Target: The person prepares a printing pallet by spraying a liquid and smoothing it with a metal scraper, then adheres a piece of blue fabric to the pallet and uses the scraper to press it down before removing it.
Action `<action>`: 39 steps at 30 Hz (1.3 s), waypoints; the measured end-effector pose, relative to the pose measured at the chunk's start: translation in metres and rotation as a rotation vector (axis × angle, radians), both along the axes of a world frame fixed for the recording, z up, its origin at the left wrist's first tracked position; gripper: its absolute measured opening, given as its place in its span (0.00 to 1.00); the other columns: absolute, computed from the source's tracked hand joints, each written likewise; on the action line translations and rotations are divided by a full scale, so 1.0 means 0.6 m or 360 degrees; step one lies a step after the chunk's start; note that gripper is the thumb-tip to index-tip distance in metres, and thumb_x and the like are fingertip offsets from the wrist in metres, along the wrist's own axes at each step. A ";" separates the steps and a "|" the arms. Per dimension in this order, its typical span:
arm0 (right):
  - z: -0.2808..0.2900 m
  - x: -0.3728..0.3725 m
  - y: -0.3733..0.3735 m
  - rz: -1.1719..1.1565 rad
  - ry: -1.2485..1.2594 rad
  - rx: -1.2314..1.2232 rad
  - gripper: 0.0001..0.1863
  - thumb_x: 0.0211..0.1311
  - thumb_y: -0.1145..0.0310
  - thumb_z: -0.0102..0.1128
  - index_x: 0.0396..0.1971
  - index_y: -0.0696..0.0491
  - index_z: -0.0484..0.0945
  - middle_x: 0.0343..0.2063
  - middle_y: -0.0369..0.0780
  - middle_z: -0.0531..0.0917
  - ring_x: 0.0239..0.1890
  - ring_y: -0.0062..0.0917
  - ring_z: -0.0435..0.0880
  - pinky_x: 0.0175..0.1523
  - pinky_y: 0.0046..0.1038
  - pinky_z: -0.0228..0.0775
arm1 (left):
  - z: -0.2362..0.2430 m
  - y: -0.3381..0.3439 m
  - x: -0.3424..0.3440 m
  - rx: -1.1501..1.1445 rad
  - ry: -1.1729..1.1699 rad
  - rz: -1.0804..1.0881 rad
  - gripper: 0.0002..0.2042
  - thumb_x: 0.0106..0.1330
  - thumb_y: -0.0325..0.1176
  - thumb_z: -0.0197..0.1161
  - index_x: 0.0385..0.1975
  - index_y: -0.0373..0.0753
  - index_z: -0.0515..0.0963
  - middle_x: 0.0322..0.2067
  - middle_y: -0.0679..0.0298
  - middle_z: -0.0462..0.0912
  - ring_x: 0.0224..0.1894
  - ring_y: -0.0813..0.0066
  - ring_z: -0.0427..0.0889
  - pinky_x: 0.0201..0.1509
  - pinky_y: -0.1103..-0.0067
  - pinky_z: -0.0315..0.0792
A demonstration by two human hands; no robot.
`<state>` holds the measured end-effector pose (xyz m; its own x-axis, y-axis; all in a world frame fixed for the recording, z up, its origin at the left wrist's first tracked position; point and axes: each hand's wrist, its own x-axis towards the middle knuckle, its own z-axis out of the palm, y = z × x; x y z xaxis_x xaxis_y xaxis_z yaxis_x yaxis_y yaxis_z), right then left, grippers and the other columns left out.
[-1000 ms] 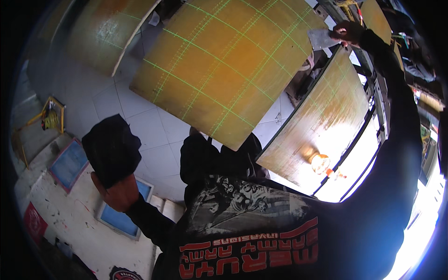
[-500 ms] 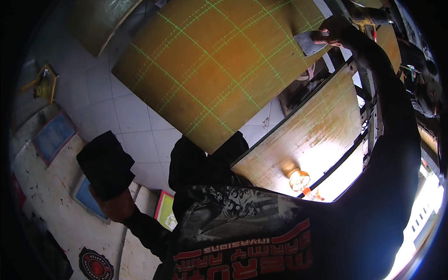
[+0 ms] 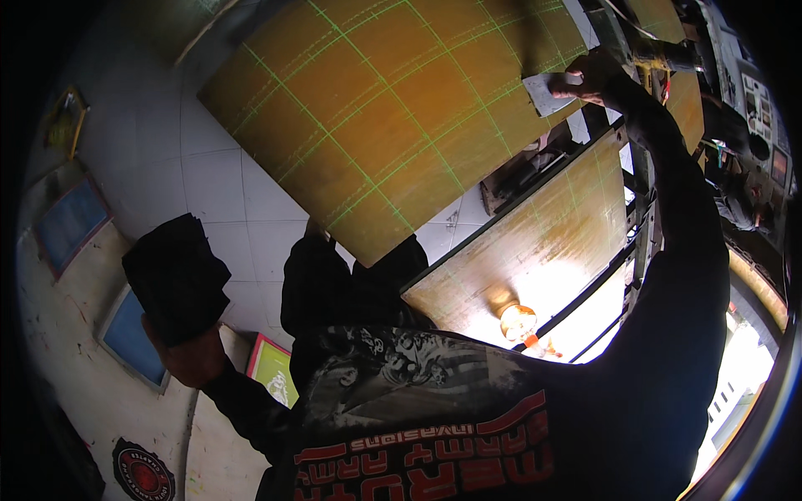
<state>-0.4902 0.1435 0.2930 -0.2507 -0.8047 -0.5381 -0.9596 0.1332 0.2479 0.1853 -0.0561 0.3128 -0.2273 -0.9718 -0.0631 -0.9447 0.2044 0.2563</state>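
My left hand [image 3: 192,355] is closed around a bundle of folded black cloth [image 3: 177,280], held out to the left. At the far right, my right hand [image 3: 591,77] is stretched out and pinches a thin flat grey piece [image 3: 547,95]; what it is made of I cannot tell. The grey piece is at the right corner of a large brown board [image 3: 368,125] marked with a green grid of solid and dashed lines. Whether the piece touches the board or is just above it is unclear. My right fingertips are partly dark.
A second gridded board [image 3: 543,217] lies on a dark metal rack [image 3: 643,200] to the right. A glowing lamp [image 3: 518,321] shines on it. Blue framed panels [image 3: 73,227] and a green framed panel [image 3: 274,371] lean at the left. Pale tiles [image 3: 213,188] cover the floor.
The view has shifted slightly, so most things appear further left. The grey piece in my right hand looks lighter and is tilted differently. My left hand still holds the black cloth.
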 end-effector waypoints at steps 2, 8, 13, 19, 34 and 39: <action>0.000 0.000 -0.010 -0.0065 -0.0059 0.0067 0.41 0.46 0.26 0.55 0.41 0.51 0.83 0.37 0.44 0.85 0.43 0.40 0.80 0.61 0.39 0.58 | -0.002 0.013 0.003 0.0175 0.0457 0.0134 0.30 0.63 0.34 0.59 0.62 0.34 0.55 0.61 0.59 0.67 0.60 0.71 0.69 0.66 0.77 0.60; -0.014 0.053 -0.015 -0.0020 -0.0015 0.0117 0.40 0.44 0.27 0.56 0.41 0.50 0.83 0.42 0.45 0.82 0.48 0.39 0.78 0.60 0.40 0.57 | -0.011 0.019 0.009 0.0443 0.1463 0.0595 0.31 0.61 0.34 0.62 0.63 0.35 0.56 0.61 0.59 0.67 0.60 0.71 0.69 0.66 0.77 0.60; -0.002 0.098 -0.038 -0.0154 -0.0052 0.0078 0.40 0.45 0.27 0.54 0.41 0.50 0.83 0.43 0.44 0.83 0.47 0.39 0.79 0.62 0.40 0.55 | -0.010 0.037 0.026 -0.0043 -0.0031 0.0209 0.33 0.59 0.43 0.64 0.61 0.37 0.59 0.59 0.61 0.71 0.59 0.71 0.71 0.64 0.79 0.61; -0.003 0.183 -0.034 -0.0067 -0.0081 0.0178 0.43 0.47 0.24 0.49 0.42 0.50 0.83 0.39 0.47 0.83 0.49 0.39 0.78 0.63 0.40 0.53 | -0.032 -0.001 0.081 -0.0101 -0.0415 -0.0240 0.32 0.61 0.44 0.62 0.61 0.36 0.59 0.57 0.62 0.72 0.57 0.71 0.72 0.63 0.81 0.61; 0.002 0.350 -0.102 -0.0049 -0.0083 0.0378 0.42 0.48 0.24 0.48 0.42 0.49 0.82 0.41 0.44 0.84 0.48 0.37 0.79 0.62 0.38 0.53 | -0.090 0.016 0.223 0.0365 0.0812 0.0113 0.22 0.73 0.39 0.44 0.60 0.33 0.56 0.60 0.61 0.68 0.61 0.74 0.67 0.70 0.82 0.52; 0.008 0.407 -0.121 -0.0011 -0.0184 0.0291 0.41 0.48 0.24 0.49 0.38 0.48 0.84 0.36 0.44 0.84 0.46 0.34 0.80 0.59 0.35 0.55 | -0.059 0.019 0.208 0.0117 0.0016 0.0124 0.22 0.72 0.40 0.45 0.60 0.33 0.58 0.60 0.61 0.68 0.62 0.73 0.67 0.69 0.81 0.53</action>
<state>-0.2459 0.0709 0.2977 -0.1838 -0.6894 -0.7007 -0.9823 0.1027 0.1566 0.3104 -0.0449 0.2771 -0.1521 -0.9794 -0.1327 -0.9544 0.1106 0.2774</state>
